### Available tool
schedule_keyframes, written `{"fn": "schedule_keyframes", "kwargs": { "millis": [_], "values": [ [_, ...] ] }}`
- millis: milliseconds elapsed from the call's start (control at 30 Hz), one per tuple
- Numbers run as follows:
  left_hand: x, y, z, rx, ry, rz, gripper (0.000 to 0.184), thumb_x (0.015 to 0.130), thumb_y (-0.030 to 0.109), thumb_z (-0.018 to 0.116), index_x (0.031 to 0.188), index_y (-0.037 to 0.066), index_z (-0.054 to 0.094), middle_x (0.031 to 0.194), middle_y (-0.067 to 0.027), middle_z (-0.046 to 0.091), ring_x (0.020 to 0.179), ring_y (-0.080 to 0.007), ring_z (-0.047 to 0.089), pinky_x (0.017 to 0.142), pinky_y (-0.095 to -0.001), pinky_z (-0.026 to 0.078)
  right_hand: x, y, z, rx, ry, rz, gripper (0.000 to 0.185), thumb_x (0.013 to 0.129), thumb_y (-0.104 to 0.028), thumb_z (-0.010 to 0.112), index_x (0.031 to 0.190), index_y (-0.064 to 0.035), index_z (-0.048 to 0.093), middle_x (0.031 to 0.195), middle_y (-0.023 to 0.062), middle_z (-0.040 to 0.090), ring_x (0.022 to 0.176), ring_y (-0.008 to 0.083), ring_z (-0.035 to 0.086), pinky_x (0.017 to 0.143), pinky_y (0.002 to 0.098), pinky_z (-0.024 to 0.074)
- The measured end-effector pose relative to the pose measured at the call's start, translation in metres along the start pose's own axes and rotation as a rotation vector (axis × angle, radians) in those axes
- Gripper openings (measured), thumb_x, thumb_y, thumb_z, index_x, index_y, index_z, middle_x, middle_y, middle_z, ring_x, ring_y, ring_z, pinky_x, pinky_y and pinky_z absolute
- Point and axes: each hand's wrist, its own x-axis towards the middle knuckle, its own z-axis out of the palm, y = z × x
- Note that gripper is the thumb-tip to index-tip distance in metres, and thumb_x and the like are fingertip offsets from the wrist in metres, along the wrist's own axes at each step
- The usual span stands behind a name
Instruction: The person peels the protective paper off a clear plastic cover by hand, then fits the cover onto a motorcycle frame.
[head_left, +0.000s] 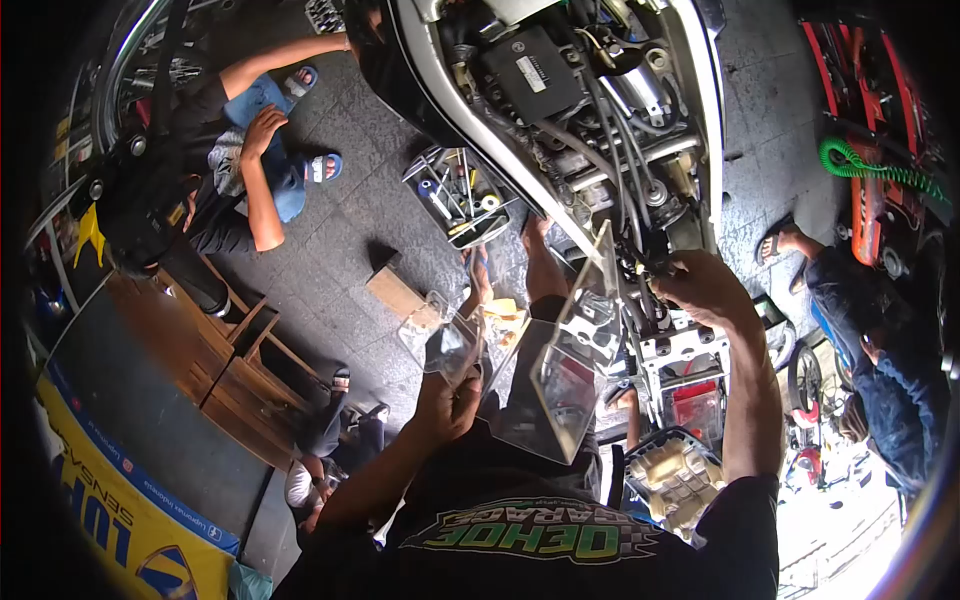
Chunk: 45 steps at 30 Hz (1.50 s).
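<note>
1. A black T-shirt (500, 480) is worn, visible between and behind the left hand (447, 405) and right hand (697, 288).
2. Green lettering (540, 542) is printed across its chest.
3. A checkered patch (640, 537) is set toward the right hand's side.
4. The short dark sleeve (745, 520) is seen behind that hand.

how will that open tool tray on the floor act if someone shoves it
The tool tray is probably heavy for its size, given the tools crowding it. It looks wider than tall, so should slide rather than tip. The loose-lying tools would likely shift and rattle.
</note>
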Motion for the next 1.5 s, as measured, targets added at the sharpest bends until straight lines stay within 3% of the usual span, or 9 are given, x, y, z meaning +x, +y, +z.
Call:
{"fn": "schedule_keyframes", "kwargs": {
  "millis": [67, 200, 367, 500, 567, 800, 900, 1133, 1500],
  "values": [
    [0.000, 0.000, -0.002, 0.170, -0.070, 0.062, 0.054, 0.089, 0.003, 0.055, 0.142, -0.002, 0.047, 0.071, -0.0094, 0.053, 0.066, -0.0268, 0.055, 0.064, -0.0398, 0.044, 0.004, -0.004, -0.005, -0.075, 0.019, -0.005, 0.031, 0.085, -0.032, 0.062, 0.090, -0.0033, 0.072, 0.073, 0.0162, 0.068, 0.068, 0.0255, 0.068, 0.065, 0.0393, 0.0518],
    [0.008, 0.028, 0.009, 0.155, -0.041, 0.001, 0.036, 0.090, 0.006, 0.056, 0.125, -0.002, 0.059, 0.070, -0.0128, 0.057, 0.061, -0.0325, 0.061, 0.059, -0.0405, 0.048, 0.010, -0.021, -0.014, -0.265, 0.169, -0.041, 0.030, 0.086, -0.029, 0.060, 0.083, -0.0007, 0.069, 0.068, 0.0177, 0.066, 0.062, 0.0304, 0.066, 0.062, 0.0438, 0.0499],
    [0.008, 0.016, 0.021, 0.290, -0.067, 0.241, 0.047, 0.088, -0.002, 0.053, 0.135, -0.004, 0.053, 0.083, -0.0081, 0.057, 0.072, -0.0228, 0.056, 0.068, -0.0367, 0.045, 0.030, -0.035, -0.033, -0.377, 0.207, -0.084, 0.029, 0.087, -0.027, 0.063, 0.082, 0.0003, 0.070, 0.067, 0.0177, 0.066, 0.064, 0.0315, 0.067, 0.065, 0.0445, 0.0511],
    [0.009, 0.023, 0.036, 0.176, -0.079, 0.186, 0.045, 0.089, 0.003, 0.055, 0.134, -0.003, 0.054, 0.078, -0.0087, 0.058, 0.067, -0.0224, 0.057, 0.062, -0.0344, 0.044, 0.039, -0.074, -0.060, -0.499, -0.008, -0.093, 0.029, 0.081, -0.019, 0.072, 0.106, -0.0061, 0.069, 0.096, 0.0176, 0.070, 0.091, 0.0315, 0.067, 0.082, 0.0413, 0.0523],
    [0.017, 0.033, 0.044, 0.216, -0.051, 0.165, 0.011, 0.088, 0.006, 0.060, 0.077, 0.005, 0.056, 0.059, -0.0114, 0.055, 0.048, -0.0293, 0.059, 0.046, -0.0378, 0.043, 0.054, -0.085, -0.070, -0.701, -0.135, -0.149, 0.030, 0.079, -0.017, 0.072, 0.108, -0.0099, 0.070, 0.095, 0.0158, 0.070, 0.092, 0.0306, 0.067, 0.085, 0.0411, 0.0525],
    [0.020, 0.053, 0.071, 0.110, -0.124, 0.108, 0.011, 0.088, 0.009, 0.062, 0.081, 0.004, 0.055, 0.054, -0.0126, 0.051, 0.045, -0.0298, 0.057, 0.044, -0.0379, 0.042, 0.065, -0.140, -0.066, -1.012, -0.299, -0.152, 0.009, 0.079, -0.012, 0.067, 0.086, -0.0057, 0.068, 0.079, 0.0109, 0.068, 0.081, 0.0275, 0.067, 0.079, 0.0415, 0.0551],
    [0.027, 0.060, 0.086, 0.057, -0.072, 0.066, 0.012, 0.089, 0.010, 0.062, 0.082, 0.003, 0.055, 0.057, -0.0137, 0.055, 0.046, -0.0303, 0.059, 0.045, -0.0385, 0.043, 0.072, -0.141, -0.063, -1.300, -0.344, -0.382, 0.012, 0.083, -0.016, 0.067, 0.080, -0.0042, 0.065, 0.077, 0.0089, 0.066, 0.078, 0.0250, 0.066, 0.079, 0.0404, 0.0563],
    [0.050, 0.077, 0.110, 0.034, -0.044, -0.062, 0.019, 0.091, 0.011, 0.061, 0.103, -0.001, 0.054, 0.070, -0.0161, 0.064, 0.061, -0.0325, 0.068, 0.054, -0.0389, 0.051, 0.044, -0.158, -0.053, -1.097, -0.156, -0.215, 0.011, 0.087, -0.009, 0.063, 0.082, 0.0002, 0.063, 0.080, 0.0132, 0.067, 0.077, 0.0265, 0.067, 0.077, 0.0361, 0.0584],
    [0.067, 0.070, 0.136, 0.038, 0.046, -0.059, 0.026, 0.087, 0.012, 0.068, 0.093, -0.003, 0.048, 0.057, -0.0137, 0.057, 0.052, -0.0311, 0.064, 0.047, -0.0396, 0.049, 0.024, -0.120, -0.048, -0.803, 0.107, -0.447, 0.010, 0.089, -0.009, 0.059, 0.094, -0.0015, 0.066, 0.082, 0.0172, 0.066, 0.084, 0.0355, 0.067, 0.080, 0.0439, 0.0538]
  ]
}}
